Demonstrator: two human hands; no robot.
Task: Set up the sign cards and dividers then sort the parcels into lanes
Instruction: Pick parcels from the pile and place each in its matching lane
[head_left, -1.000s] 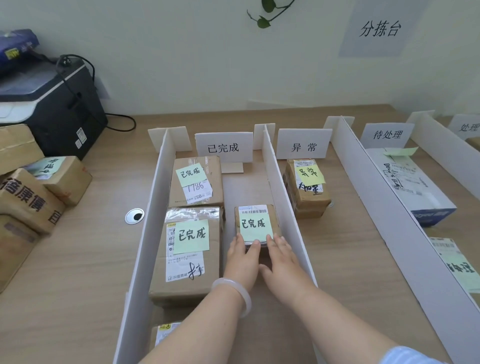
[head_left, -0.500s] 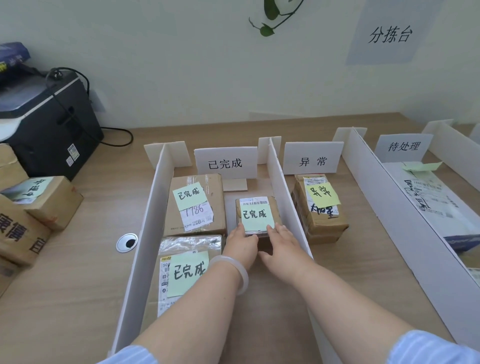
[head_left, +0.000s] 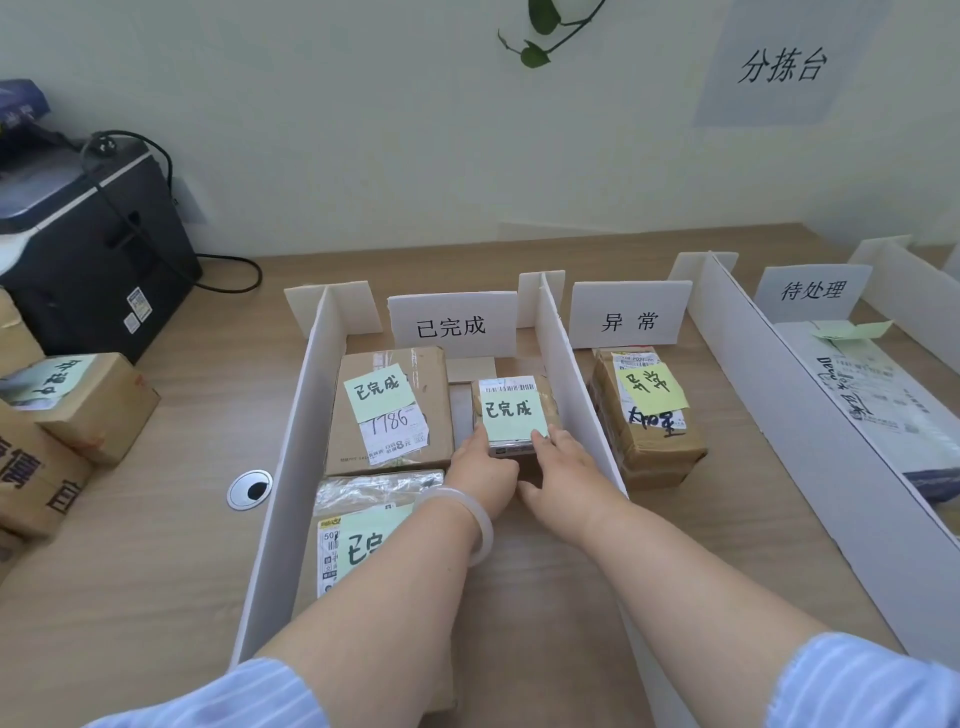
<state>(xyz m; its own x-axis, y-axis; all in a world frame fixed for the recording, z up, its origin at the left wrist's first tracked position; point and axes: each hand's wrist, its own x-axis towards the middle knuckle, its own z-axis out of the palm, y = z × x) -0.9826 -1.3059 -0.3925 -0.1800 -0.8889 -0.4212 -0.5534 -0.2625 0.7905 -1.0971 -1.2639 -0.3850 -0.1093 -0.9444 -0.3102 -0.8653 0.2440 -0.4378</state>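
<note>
The wooden surface (head_left: 156, 597) runs back to a pale wall with a paper sign (head_left: 779, 67) on it. The left divider (head_left: 296, 467), middle divider (head_left: 576, 395) and right divider (head_left: 810, 415), white boards on edge, split the surface into lanes. A black printer (head_left: 93, 249) sits at the far left, with brown boxes (head_left: 52, 441) stacked just in front of it, outside the lanes. A white bag (head_left: 872, 395) lies beyond the right divider, below the card 待处理 (head_left: 810, 291).

In the first lane the taped parcel (head_left: 363, 499) lies nearest, partly hidden by the left forearm. The 1786 parcel (head_left: 389, 415) lies just beyond it, and both carry green notes. In the next lane a brown parcel (head_left: 649, 431) with a yellow note lies below the card 异常 (head_left: 628, 317). The card 已完成 (head_left: 452, 325) stands upright at the far end of the first lane.

The left hand (head_left: 483, 467) and right hand (head_left: 566, 467) reach side by side into that lane. Each grip is apart: the fingers lie straight, tips on the near edge of the small parcel (head_left: 511, 410). This parcel lies on the surface between the 1786 parcel and the middle divider, near the card, with a green note on top. A pale bangle (head_left: 483, 522) rings the left wrist. A round grommet (head_left: 249, 488) is set into the surface left of the left divider.
</note>
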